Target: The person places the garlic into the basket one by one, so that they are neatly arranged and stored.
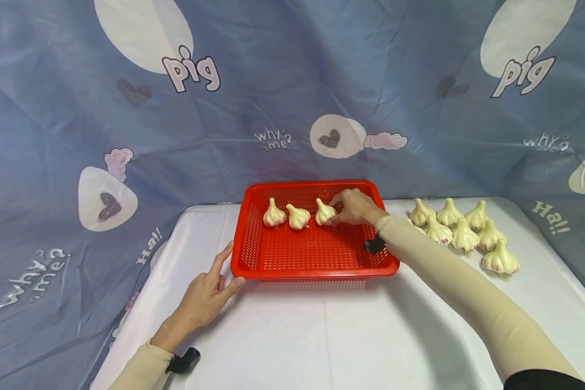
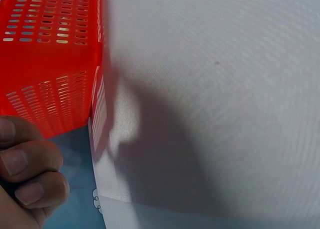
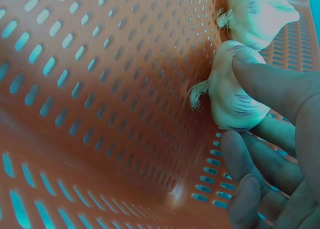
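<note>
A red plastic basket (image 1: 317, 268) with perforated sides stands on the white-covered table. Two garlic bulbs, one at the left (image 1: 274, 215) and one beside it (image 1: 298, 217), lie along its back half. My right hand (image 1: 355, 207) reaches into the basket and pinches a third garlic bulb (image 1: 325, 212) in line with them. The right wrist view shows the thumb over this held bulb (image 3: 235, 89) and fingers beneath it, with its root tuft facing the basket floor. My left hand (image 1: 207, 298) touches the basket's front left corner with extended index finger and thumb, its other fingers bent.
Several more garlic bulbs (image 1: 465, 236) sit in a cluster on the table to the right of the basket, beyond my right forearm. A blue printed cloth (image 1: 273, 97) hangs behind and around the table (image 1: 283, 336).
</note>
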`<action>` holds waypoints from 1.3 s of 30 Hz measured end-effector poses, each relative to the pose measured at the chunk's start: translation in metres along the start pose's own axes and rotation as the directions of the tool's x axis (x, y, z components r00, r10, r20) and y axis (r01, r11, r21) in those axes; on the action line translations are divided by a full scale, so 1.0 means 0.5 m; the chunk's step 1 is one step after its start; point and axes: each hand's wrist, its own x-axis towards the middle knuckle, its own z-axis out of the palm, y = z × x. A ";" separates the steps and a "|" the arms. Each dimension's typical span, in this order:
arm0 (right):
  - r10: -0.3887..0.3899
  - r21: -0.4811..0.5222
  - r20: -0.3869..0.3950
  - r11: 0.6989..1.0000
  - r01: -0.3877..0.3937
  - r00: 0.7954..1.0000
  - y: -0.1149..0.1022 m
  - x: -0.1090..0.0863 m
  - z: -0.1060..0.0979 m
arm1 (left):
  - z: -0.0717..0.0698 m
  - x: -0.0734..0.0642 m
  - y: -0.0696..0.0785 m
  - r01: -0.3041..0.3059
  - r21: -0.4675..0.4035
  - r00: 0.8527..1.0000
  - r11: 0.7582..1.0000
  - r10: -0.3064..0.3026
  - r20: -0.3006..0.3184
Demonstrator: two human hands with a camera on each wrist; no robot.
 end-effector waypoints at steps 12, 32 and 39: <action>0.006 0.011 0.025 1.000 -0.007 1.000 0.002 0.001 0.000 | -0.003 0.000 0.005 0.013 0.013 1.000 1.000 -0.013 0.018; 0.003 -0.031 0.058 1.000 -0.001 0.998 0.003 0.002 0.002 | -0.002 -0.003 0.008 0.005 0.016 1.000 1.000 -0.005 0.008; 0.020 -0.012 0.052 1.000 -0.019 0.998 0.005 0.006 0.001 | -0.005 0.000 0.007 0.008 0.037 1.000 0.999 -0.008 0.013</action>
